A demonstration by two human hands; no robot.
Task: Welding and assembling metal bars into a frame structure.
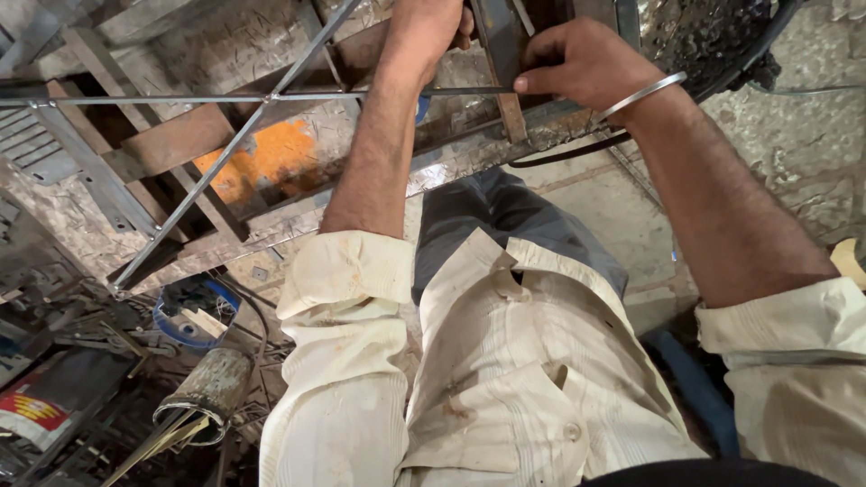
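Cream shirt fabric (505, 379), stained and with both sleeves rolled to the elbow, fills the bottom of the view, nearest the lens; below it the person's dark trousers (505, 212) show against the tiled floor (622, 225).

Both forearms reach up and away to a workbench edge. One rusty flat steel bar (502, 63) stands roughly upright there, tilted slightly, and both hands meet on it. The right hand (582, 63), with a single metal bangle (645, 93) at the wrist, has its fingers curled together around the bar's right edge, thumb pressing the face, so it looks clamped on the bar, probably to steady it. The left hand (428, 32) is at the bar's left side near the top edge of the picture; its fingers are partly cut off by the frame, so I cannot tell whether it grips the bar or only rests against it.

Just below the hands, two thin steel rods (234, 144) cross each other in an X over the bench, one near level, the other slanting down to the left; the level one passes behind the left forearm. They seem laid across the frame as parts of one piece. Under them lies a rusty plate with one orange painted patch (262, 162).

On the cluttered floor at lower left sit one blue round tub (185, 311) with scraps in it and one grimy cylindrical tin (209, 388) holding sticks or rods.
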